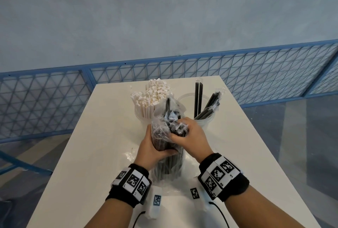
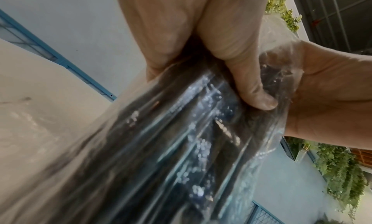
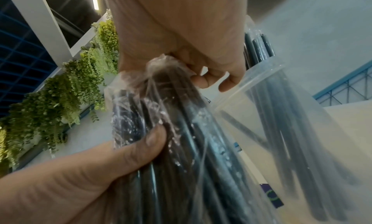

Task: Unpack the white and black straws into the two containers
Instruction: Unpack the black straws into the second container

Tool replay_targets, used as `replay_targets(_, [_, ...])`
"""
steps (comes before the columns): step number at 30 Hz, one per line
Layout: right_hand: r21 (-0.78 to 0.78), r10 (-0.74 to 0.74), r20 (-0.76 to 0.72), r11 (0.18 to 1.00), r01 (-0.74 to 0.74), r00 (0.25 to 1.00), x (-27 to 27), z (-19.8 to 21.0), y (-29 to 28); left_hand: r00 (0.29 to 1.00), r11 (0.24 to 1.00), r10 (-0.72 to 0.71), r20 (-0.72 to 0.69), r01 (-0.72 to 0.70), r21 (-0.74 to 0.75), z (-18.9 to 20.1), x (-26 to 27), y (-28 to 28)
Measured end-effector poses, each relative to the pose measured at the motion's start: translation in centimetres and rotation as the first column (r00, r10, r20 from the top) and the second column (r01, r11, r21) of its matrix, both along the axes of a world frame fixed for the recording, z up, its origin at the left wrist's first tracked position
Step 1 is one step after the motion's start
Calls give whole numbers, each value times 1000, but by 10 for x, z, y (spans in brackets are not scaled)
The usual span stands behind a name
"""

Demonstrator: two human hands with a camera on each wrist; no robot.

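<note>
- Both hands grip one bag of black straws at lower centre: left hand wraps its middle, long axis upright.
- Right hand pinches straw tops at the bag mouth.
- Beyond, upper right: black-straw container, nearer the right hand; white straws upper left.

No legible words, brands or numbers anywhere. Only square black-and-white coded markers on both wristbands and on two white tags lying on desk; patterns, not text.
</note>
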State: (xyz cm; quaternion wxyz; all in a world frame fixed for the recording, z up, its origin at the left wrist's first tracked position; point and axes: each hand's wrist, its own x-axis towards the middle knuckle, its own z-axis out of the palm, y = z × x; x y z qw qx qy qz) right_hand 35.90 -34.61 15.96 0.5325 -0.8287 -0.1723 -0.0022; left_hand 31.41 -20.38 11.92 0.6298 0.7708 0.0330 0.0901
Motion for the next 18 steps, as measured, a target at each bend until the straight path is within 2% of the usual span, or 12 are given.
replay_targets(3, [-13,-54,63,998,55,997,3,0,1,1000,1000,11,1,-11,-9,0,1,-2])
replay_targets(6, [-144,-114,159,980,137,981,4,8,2,1000,1000,25,-12,-25,-16,0,2,-3])
replay_targets(7, [-135,-132,179,978,157,975,3,16,0,1000,1000,27,-14,-27,-10,0,2,-4])
replay_targets(10, [30,-178,194,984,176,965,3,47,-9,999,999,35,-27,-34,15,0,2,-3])
replay_targets(13, [214,-127,211,973,81,969,3,69,-14,999,999,41,-30,-40,28,0,3,-3])
replay_targets(16, [310,-98,210,950,29,973,-2,70,-13,998,998,53,-28,-52,28,-1,4,-4])
replay_targets(18, [357,-60,157,934,0,986,-10,64,-12,998,998,56,-30,-55,29,-1,4,-4])
